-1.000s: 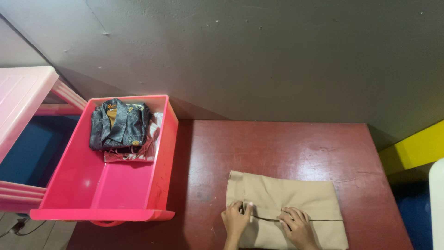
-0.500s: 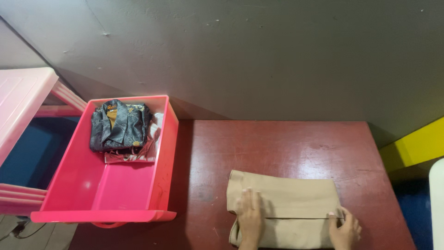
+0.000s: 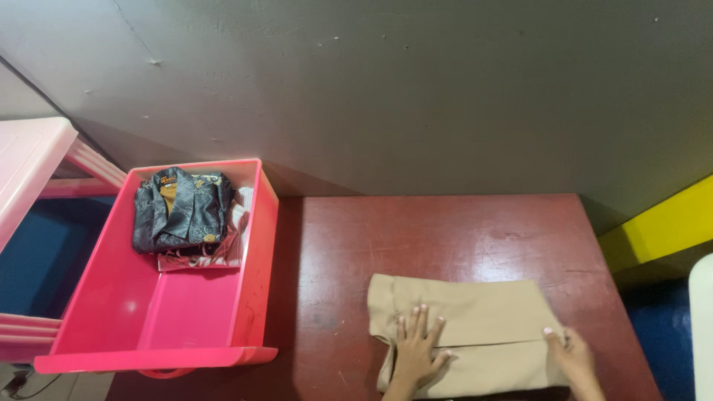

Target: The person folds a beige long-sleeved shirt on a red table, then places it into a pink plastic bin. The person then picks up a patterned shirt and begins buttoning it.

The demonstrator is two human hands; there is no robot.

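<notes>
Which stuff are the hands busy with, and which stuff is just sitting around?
Busy with:
- beige folded garment, pressed flat by the left hand and touched at its right edge by the right hand
- red table under it

Just sitting:
- pink bin
- dark patterned shirt folded inside the bin
- pink plastic furniture
- yellow object

Two bare hands enter from the near edge. The left hand (image 3: 416, 349) and right hand (image 3: 570, 355) carry no rings, gloves or watch. Fingernails are short and pale. No sleeve shows at either wrist.
</notes>
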